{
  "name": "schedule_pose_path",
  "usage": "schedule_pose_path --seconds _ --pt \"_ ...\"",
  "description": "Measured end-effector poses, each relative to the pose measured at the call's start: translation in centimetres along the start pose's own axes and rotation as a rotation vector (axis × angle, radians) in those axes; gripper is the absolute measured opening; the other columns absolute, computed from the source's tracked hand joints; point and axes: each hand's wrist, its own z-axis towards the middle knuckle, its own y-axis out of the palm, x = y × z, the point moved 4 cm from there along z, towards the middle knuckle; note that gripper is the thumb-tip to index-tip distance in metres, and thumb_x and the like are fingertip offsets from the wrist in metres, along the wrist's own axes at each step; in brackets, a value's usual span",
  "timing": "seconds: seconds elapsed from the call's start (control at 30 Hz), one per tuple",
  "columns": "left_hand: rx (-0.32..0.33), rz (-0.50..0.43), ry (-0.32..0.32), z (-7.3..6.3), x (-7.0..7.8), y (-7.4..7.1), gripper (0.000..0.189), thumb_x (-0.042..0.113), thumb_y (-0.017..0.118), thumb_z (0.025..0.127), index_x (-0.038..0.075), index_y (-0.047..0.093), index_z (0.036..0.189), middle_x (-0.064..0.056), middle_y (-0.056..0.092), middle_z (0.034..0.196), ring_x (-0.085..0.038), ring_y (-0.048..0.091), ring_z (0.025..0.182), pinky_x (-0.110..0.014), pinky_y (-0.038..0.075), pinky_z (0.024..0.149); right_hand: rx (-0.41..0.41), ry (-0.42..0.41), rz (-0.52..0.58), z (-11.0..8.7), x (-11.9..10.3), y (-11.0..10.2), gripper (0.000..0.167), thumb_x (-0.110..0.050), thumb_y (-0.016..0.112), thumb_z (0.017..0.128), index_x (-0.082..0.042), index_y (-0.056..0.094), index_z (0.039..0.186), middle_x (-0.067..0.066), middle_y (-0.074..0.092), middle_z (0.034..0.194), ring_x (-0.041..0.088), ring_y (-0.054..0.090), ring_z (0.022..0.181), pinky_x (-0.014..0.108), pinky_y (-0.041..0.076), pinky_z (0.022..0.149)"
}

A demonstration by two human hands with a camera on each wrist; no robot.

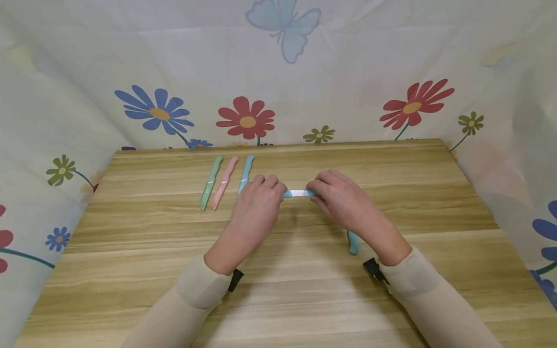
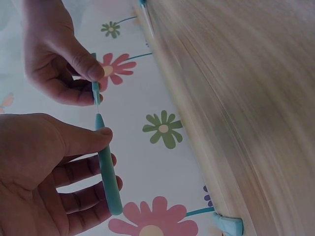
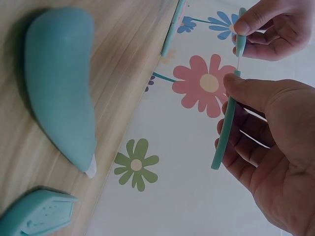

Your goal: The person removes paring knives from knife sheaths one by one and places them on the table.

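Note:
Over the table, a blue paring knife (image 1: 299, 193) is held level between both hands, its pale blade showing in the gap. My left hand (image 1: 261, 203) grips the knife's handle (image 2: 109, 177) between thumb and fingers. The blue blade sheath (image 3: 226, 129) is pinched in my right hand (image 1: 344, 198). Below the right hand lies another blue knife handle (image 1: 353, 243); the right wrist view shows a bit of white blade at its end and a separate blue sheath (image 3: 39, 214) close by on the wood.
Left of the hands, a green sheathed knife (image 1: 211, 183), a pink one (image 1: 224, 183) and a blue one (image 1: 246, 170) lie side by side on the wooden table (image 1: 143, 270). My left hand partly covers the blue one. A flower-printed cloth (image 1: 348, 96) hangs around the table.

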Motion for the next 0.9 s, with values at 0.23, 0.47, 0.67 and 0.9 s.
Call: schedule_pose_path --seconds 0.23,0.47,0.67,0.9 --pt "0.002 -0.008 0.003 0.11 -0.04 -0.20 0.013 0.008 0.083 0.093 0.006 0.079 0.106 -0.006 0.068 0.094 -0.024 0.058 0.082 -0.032 0.052 0.068 -0.004 0.005 0.009 0.07 -0.09 -0.27 0.023 -0.012 0.083 0.095 0.000 0.076 0.114 0.009 0.068 0.107 0.025 0.061 0.094 0.036 0.055 0.081" --pt "-0.005 -0.004 0.000 0.06 -0.06 -0.19 0.014 0.008 0.083 0.093 0.006 0.079 0.106 -0.005 0.068 0.094 -0.023 0.057 0.082 -0.031 0.051 0.068 -0.012 0.009 0.007 0.09 -0.11 -0.25 0.024 -0.012 0.083 0.095 0.000 0.077 0.114 0.009 0.068 0.106 0.025 0.061 0.093 0.035 0.055 0.081" --pt "-0.010 0.011 -0.002 0.17 -0.07 -0.04 0.013 0.009 0.082 0.094 0.006 0.079 0.106 -0.005 0.067 0.094 -0.024 0.057 0.082 -0.032 0.052 0.067 -0.006 0.010 0.002 0.08 0.00 -0.21 0.023 -0.012 0.083 0.094 -0.001 0.076 0.113 0.008 0.068 0.105 0.025 0.061 0.092 0.035 0.055 0.080" --pt "-0.009 0.000 -0.008 0.07 -0.13 -0.04 0.013 0.009 0.083 0.093 0.007 0.079 0.106 -0.005 0.067 0.094 -0.024 0.058 0.083 -0.032 0.053 0.069 -0.005 0.020 0.004 0.04 -0.10 -0.27 0.022 -0.012 0.084 0.094 -0.002 0.077 0.113 0.006 0.067 0.104 0.024 0.060 0.090 0.034 0.054 0.079"
